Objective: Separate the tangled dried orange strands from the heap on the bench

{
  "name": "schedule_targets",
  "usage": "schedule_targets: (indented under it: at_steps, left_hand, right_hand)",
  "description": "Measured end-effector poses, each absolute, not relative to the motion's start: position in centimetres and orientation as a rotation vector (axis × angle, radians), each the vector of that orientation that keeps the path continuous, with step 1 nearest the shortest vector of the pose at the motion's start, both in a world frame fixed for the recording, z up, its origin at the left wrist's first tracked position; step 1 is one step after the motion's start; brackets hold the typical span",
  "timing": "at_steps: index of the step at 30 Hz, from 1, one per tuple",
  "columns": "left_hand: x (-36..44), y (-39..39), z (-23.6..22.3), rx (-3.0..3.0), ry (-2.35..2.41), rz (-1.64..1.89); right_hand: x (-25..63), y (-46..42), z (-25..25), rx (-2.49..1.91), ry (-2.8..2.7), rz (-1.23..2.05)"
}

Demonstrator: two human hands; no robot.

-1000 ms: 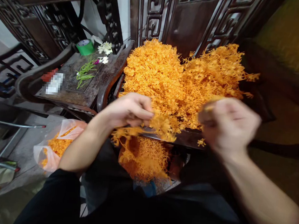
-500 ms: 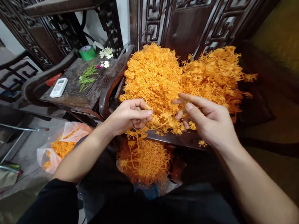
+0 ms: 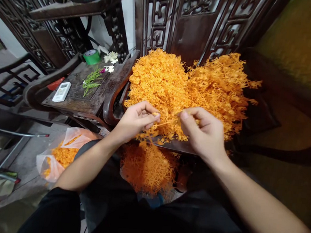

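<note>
My left hand is closed in a pinch on an orange artificial flower sprig, whose branched part hangs below the fingers. A thin orange stem runs across from it to my right hand, which pinches its end between thumb and forefinger. Both hands are over the front of a dark wooden chair seat. Just behind them, a large heap of orange flower pieces lies on the seat, beside a second heap of branched orange sprigs. Another mass of orange stems sits lower, between the legs.
A wooden chair at left holds a white remote control, green stems, white flowers and a roll of green tape. On the floor stands a pinkish plastic bag with orange pieces. A carved chair back rises behind the heaps.
My right hand has come in from the right, its fingers first apart, and now pinches the stem. My left hand keeps the sprig in nearly the same place.
</note>
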State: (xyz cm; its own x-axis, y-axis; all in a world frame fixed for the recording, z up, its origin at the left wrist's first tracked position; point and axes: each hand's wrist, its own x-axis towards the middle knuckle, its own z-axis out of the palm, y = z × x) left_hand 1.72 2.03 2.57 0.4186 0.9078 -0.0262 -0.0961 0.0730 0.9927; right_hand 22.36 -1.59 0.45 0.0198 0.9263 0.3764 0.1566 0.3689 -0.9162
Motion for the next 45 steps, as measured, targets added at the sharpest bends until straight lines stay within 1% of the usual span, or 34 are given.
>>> schedule_targets:
  at_steps: [3, 5, 8, 15, 18, 21, 24, 29, 34, 36, 40, 43, 45]
  left_hand:
    - [2.0, 1.9, 2.9, 1.359, 0.917, 0.934]
    - [2.3, 1.8, 2.9, 1.435, 0.984, 0.941]
    - [2.8, 1.7, 2.6, 1.532, 1.040, 0.939]
    - [2.9, 1.3, 1.7, 1.603, 1.008, 0.956]
    - [2.8, 1.0, 1.9, 1.650, 0.989, 0.923]
    - [2.8, 1.1, 2.1, 1.542, 0.940, 0.871]
    - [2.9, 1.2, 2.0, 1.469, 0.955, 0.887]
    - [3.3, 0.5, 1.5, 1.705, 0.963, 0.927]
    - [3.5, 0.0, 1.6, 2.057, 0.942, 0.811]
    - [3.7, 0.0, 1.7, 2.156, 0.939, 0.802]
    - [3.2, 0.1, 2.2, 2.375, 1.095, 0.806]
    - [1.8, 0.7, 2.7, 2.417, 1.182, 0.861]
    - [0.7, 1.1, 3.1, 2.383, 1.130, 0.918]
  right_hand:
    - [23.0, -1.2, -0.1, -0.939, -1.209, 1.113]
    - [23.2, -1.3, -0.2, -0.933, -1.249, 1.142]
    - [23.2, -1.8, 0.1, -0.988, -1.408, 0.989]
    - [23.3, -1.5, 0.4, -1.106, -1.678, 0.665]
    - [23.8, -1.4, 0.6, -1.083, -1.824, 0.600]
    - [24.3, -1.6, 1.1, -1.015, -2.012, 0.582]
    - [24.2, -1.9, 1.3, -0.986, -2.077, 0.530]
    - [23.0, -1.9, 0.7, -1.070, -1.895, 0.507]
    - [22.5, -2.0, 0.5, -1.116, -1.815, 0.539]
    - [22.2, -2.2, 0.4, -1.128, -1.825, 0.487]
    - [22.2, -2.3, 0.4, -1.101, -1.748, 0.348]
    - [24.1, -1.3, 1.2, -1.049, -1.388, 0.292]
    - [25.9, -0.4, 1.9, -0.995, -1.082, 0.382]
